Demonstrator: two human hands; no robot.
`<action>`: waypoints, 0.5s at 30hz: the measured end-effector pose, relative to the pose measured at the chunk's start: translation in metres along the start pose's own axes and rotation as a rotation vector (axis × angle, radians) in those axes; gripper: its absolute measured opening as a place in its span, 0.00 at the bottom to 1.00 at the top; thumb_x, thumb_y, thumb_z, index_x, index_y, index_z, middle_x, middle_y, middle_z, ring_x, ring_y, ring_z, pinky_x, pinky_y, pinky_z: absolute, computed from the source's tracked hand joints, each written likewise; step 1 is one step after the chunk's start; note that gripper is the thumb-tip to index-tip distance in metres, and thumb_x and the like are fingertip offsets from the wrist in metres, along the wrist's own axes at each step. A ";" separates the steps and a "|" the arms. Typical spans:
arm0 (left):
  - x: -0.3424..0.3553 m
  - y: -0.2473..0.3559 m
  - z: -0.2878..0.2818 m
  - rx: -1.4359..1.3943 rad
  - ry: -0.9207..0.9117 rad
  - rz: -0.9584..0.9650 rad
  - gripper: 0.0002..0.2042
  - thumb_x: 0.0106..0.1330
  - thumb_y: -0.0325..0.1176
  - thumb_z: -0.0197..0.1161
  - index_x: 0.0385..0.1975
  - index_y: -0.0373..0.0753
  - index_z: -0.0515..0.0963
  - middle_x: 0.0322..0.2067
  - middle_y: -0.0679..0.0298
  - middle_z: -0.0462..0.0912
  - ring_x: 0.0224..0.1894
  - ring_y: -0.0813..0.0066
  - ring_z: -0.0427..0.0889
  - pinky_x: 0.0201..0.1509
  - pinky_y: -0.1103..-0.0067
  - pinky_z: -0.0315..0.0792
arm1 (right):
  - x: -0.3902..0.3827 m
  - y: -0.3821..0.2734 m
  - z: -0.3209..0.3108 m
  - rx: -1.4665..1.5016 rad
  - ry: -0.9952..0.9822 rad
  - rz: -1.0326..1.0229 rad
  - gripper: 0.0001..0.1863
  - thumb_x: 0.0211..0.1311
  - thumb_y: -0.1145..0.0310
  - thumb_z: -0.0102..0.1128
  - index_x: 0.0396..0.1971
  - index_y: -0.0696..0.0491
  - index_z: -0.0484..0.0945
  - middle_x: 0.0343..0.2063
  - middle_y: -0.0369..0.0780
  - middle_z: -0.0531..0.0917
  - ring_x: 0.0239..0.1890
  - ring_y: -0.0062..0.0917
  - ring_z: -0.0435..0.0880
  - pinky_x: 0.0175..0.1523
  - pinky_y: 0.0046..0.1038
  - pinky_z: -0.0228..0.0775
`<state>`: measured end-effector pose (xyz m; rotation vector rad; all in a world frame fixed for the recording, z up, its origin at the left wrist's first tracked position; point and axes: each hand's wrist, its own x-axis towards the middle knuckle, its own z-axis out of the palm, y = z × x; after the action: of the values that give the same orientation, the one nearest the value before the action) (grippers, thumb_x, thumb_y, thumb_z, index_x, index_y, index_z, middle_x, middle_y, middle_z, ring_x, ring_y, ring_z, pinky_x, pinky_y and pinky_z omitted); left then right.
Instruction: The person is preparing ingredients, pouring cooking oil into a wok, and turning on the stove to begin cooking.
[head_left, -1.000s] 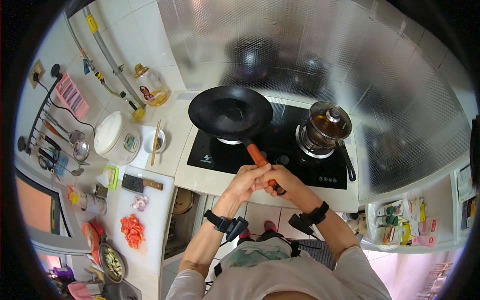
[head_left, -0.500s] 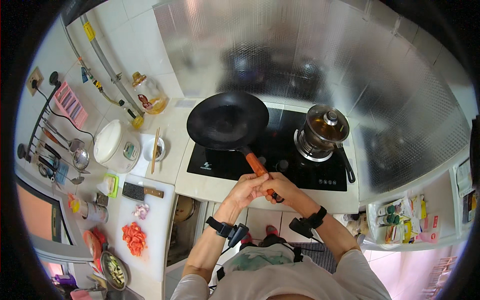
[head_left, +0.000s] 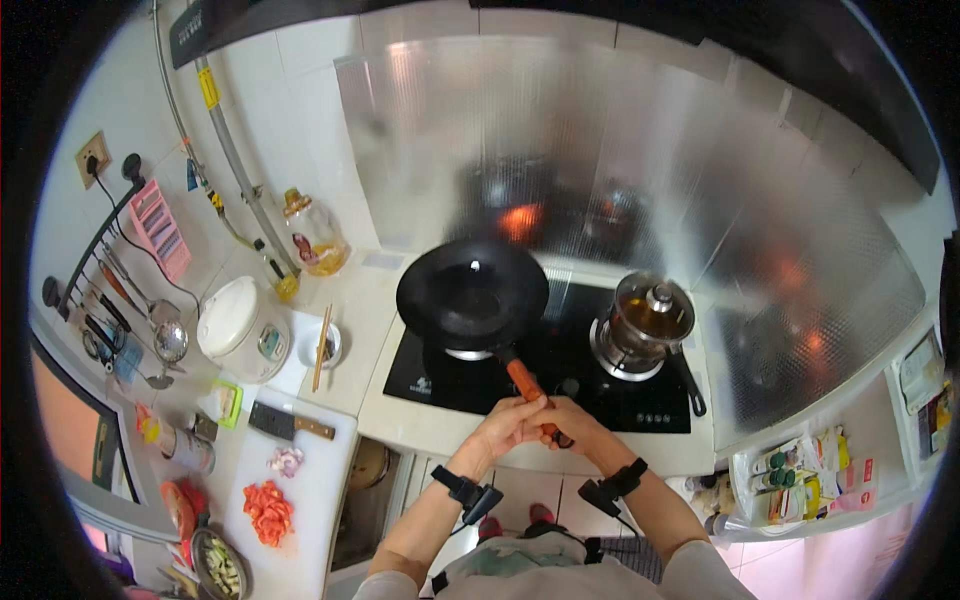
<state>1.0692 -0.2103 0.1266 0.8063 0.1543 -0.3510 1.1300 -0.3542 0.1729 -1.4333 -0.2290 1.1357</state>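
Observation:
A black wok is over the left side of the black glass cooktop. Part of a metal burner ring shows below its near edge. Both my hands are closed at its reddish-brown wooden handle: my left hand sits on the left, and my right hand wraps the handle end. Their fingers overlap, so the exact grip is partly hidden. The wok's inside looks bare and dark, with a bright glint on its far wall.
A lidded glass pot stands on the right burner, its black handle pointing towards me. Left lies a white cutting board with a cleaver and chopped tomato. Chopsticks rest across a small bowl.
The view has tipped upward, so everything sits lower. The wok has shifted slightly right relative to the cooktop, and a burner ring now shows. Orange glows have appeared on the foil wall.

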 end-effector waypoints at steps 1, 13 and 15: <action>0.002 -0.002 0.002 0.036 0.040 -0.004 0.16 0.67 0.40 0.54 0.44 0.32 0.71 0.39 0.56 0.80 0.37 0.65 0.82 0.38 0.70 0.79 | -0.002 -0.002 -0.003 -0.009 -0.016 0.011 0.09 0.49 0.67 0.60 0.26 0.57 0.74 0.16 0.35 0.74 0.12 0.18 0.71 0.14 0.19 0.60; -0.019 -0.012 -0.014 0.158 0.013 -0.240 0.23 0.69 0.47 0.48 0.54 0.34 0.65 0.50 0.52 0.74 0.50 0.55 0.77 0.49 0.63 0.75 | 0.007 0.027 -0.028 -0.017 0.077 -0.084 0.19 0.58 0.52 0.58 0.34 0.55 0.78 0.20 0.38 0.78 0.20 0.19 0.79 0.17 0.18 0.64; -0.030 -0.003 -0.012 0.209 0.067 -0.180 0.23 0.68 0.44 0.53 0.52 0.30 0.66 0.48 0.51 0.75 0.48 0.58 0.78 0.49 0.65 0.75 | 0.008 0.023 -0.023 -0.039 0.187 -0.120 0.20 0.59 0.55 0.59 0.39 0.59 0.74 0.25 0.39 0.80 0.19 0.19 0.79 0.17 0.18 0.70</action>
<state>1.0400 -0.1965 0.1244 1.0139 0.2568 -0.5165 1.1400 -0.3687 0.1445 -1.5291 -0.2028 0.8987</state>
